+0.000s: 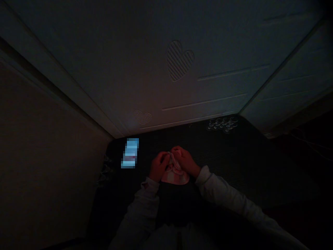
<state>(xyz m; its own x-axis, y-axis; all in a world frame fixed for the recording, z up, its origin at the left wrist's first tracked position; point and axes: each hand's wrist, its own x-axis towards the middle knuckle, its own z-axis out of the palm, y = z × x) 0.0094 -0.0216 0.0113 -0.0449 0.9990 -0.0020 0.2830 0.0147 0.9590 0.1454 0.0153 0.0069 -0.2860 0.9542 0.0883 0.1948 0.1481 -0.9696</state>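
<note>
In dim light, a pink-and-white cloth piece [175, 178] with broad pale and pink patches hangs between my two hands over the dark table. My left hand [159, 166] is closed on its upper left edge, fingers curled inward. On the other side, my right hand [185, 160] pinches the top right of the same cloth. A folded edge or opening shows between the hands. Darkness hides its exact kind and most fingertips.
A lit, blurred screen [130, 153] lies left on the dark wood-grain table [223, 156]. Several clear glass-like objects [222, 124] cluster at the back right, and more clear objects [105, 170] sit along the left edge. A pale panel with embossed hearts [180, 59] rises behind.
</note>
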